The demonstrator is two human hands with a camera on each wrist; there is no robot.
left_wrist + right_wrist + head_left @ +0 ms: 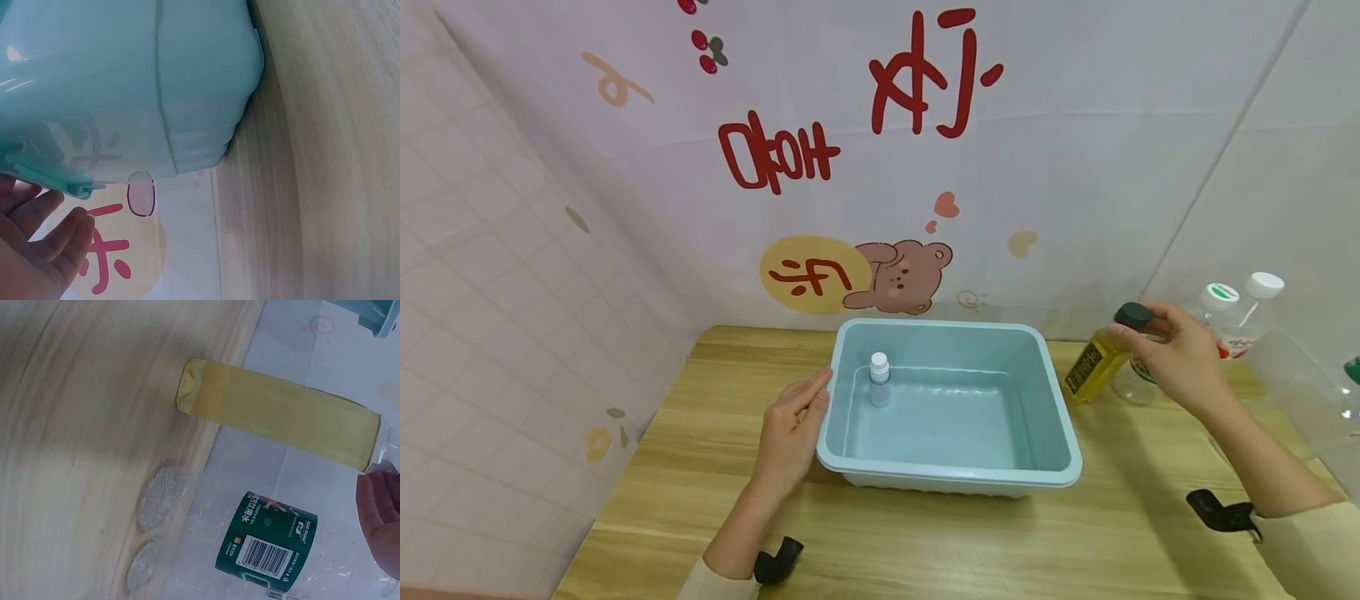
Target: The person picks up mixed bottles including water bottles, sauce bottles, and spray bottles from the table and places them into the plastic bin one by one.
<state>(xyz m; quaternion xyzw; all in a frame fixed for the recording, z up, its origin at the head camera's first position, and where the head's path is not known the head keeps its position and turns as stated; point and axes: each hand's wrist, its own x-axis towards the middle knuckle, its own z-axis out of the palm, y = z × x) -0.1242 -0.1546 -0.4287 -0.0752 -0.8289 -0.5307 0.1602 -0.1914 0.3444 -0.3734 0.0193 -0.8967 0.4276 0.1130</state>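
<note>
Right hand (1176,358) curled round the neck of the yellow bottle (1097,360), fingertips pinching just under its black cap (1132,315), bottle tilted with its base touching the wooden table (925,542) just beside the right wall of the blue tub (1060,433). Seen from the right wrist as a smooth clear cylinder nearly full of yellow liquid (281,412), so probably fairly heavy for its size, rigid, and slick on the bare plastic; best taken at the neck or round the labelled middle, where fingers would find more purchase. Left hand (790,433) laid flat against the tub's left wall, fingers straight, gripping nothing. Inside the tub, a small white-capped bottle (879,379) standing upright near the back left corner. Behind the yellow bottle, two clear water bottles (1240,321) with white caps, close to the hand; one green-labelled (265,540), thin-walled and likely easy to dent or knock over.
</note>
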